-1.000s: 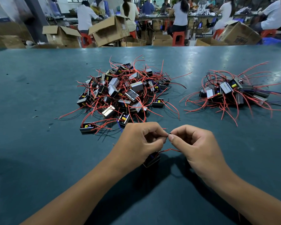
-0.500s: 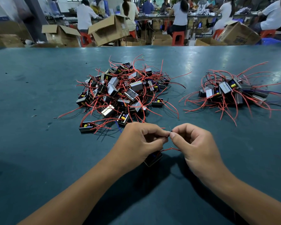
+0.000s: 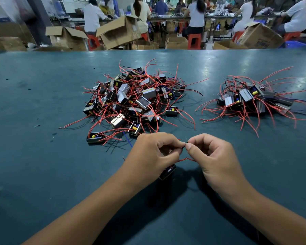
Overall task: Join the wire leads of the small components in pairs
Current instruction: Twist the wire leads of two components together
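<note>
Fingertips of both hands are meeting over the near middle of the worktop point(image 3: 42, 174). The left hand point(image 3: 154, 152) is pinching a thin wire end between thumb and curled forefinger, and the right hand point(image 3: 214, 156) is pinching the matching end just beside it, the two pinches almost touching. A red lead point(image 3: 184, 159) is sagging between the hands below the pinch. A small black component point(image 3: 167, 172) is hanging or lying under the left palm, mostly hidden by it. Farther toward the middle of the worktop, a large heap of components point(image 3: 134, 99) with red and black leads is lying just beyond the left hand. A smaller heap point(image 3: 254, 101) is sitting toward the right edge, well apart from both hands. Cardboard boxes point(image 3: 118, 32) and seated people are showing beyond the far edge.
</note>
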The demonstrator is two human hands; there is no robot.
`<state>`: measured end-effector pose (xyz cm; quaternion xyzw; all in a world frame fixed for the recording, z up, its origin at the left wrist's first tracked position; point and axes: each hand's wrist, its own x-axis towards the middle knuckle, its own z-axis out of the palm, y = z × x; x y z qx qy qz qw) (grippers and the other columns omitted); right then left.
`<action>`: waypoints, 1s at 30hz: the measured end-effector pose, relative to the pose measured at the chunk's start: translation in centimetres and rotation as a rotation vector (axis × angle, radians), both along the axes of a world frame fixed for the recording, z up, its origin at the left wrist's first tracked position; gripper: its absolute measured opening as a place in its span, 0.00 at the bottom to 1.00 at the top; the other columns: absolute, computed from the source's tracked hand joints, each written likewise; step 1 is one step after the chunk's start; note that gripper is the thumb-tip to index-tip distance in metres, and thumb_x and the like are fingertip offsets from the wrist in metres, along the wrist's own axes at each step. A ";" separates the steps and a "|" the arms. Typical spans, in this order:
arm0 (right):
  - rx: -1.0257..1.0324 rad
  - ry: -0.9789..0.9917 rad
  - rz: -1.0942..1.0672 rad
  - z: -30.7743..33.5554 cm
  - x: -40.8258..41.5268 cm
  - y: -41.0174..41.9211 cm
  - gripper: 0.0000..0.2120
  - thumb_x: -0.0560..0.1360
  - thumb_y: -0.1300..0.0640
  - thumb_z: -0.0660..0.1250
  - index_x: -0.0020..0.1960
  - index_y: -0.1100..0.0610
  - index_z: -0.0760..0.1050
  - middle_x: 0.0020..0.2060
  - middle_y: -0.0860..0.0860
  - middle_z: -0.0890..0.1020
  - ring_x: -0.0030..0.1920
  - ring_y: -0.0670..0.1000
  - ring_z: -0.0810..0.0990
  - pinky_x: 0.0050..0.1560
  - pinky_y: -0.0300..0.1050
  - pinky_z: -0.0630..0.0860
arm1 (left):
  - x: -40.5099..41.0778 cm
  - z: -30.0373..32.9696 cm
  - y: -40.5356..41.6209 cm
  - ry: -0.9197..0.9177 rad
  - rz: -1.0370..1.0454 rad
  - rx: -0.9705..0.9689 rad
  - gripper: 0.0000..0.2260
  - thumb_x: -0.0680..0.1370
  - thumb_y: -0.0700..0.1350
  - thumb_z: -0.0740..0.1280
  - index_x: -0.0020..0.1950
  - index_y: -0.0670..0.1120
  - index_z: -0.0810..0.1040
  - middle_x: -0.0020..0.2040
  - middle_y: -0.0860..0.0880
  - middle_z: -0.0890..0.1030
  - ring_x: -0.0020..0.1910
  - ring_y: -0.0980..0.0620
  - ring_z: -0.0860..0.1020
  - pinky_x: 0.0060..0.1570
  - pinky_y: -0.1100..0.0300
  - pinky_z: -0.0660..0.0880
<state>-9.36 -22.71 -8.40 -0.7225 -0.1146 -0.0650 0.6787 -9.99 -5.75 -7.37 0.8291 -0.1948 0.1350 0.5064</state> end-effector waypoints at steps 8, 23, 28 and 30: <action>-0.001 -0.017 0.015 0.3 -0.2 0.1 0.08 0.75 0.67 0.69 0.39 0.57 0.78 0.29 0.46 0.78 0.31 0.44 0.73 0.34 0.37 0.71 | -0.1 0.7 0.2 -0.050 -0.019 0.050 0.05 0.76 0.40 0.72 0.51 0.45 0.86 0.43 0.52 0.85 0.42 0.53 0.83 0.45 0.52 0.80; -0.265 -0.268 0.048 1.1 -1.3 -0.2 0.04 0.71 0.59 0.69 0.39 0.51 0.77 0.28 0.40 0.76 0.28 0.41 0.72 0.32 0.29 0.66 | -0.4 3.1 0.3 -0.153 -0.015 0.398 0.07 0.78 0.48 0.65 0.41 0.48 0.75 0.38 0.55 0.72 0.39 0.58 0.71 0.40 0.67 0.65; -0.453 -0.447 0.016 1.3 -1.4 -0.3 0.03 0.69 0.63 0.69 0.40 0.56 0.77 0.33 0.44 0.78 0.36 0.45 0.77 0.38 0.32 0.71 | -0.8 2.9 -0.5 0.319 0.002 0.022 0.11 0.74 0.44 0.65 0.31 0.48 0.73 0.26 0.56 0.67 0.26 0.58 0.63 0.29 0.66 0.59; -0.455 -0.452 0.032 1.3 -1.4 -0.4 0.03 0.70 0.63 0.69 0.40 0.56 0.78 0.33 0.44 0.78 0.36 0.46 0.77 0.38 0.34 0.72 | -0.9 2.9 -0.7 0.481 0.006 -0.125 0.12 0.72 0.46 0.67 0.28 0.49 0.75 0.26 0.51 0.68 0.27 0.53 0.63 0.29 0.61 0.59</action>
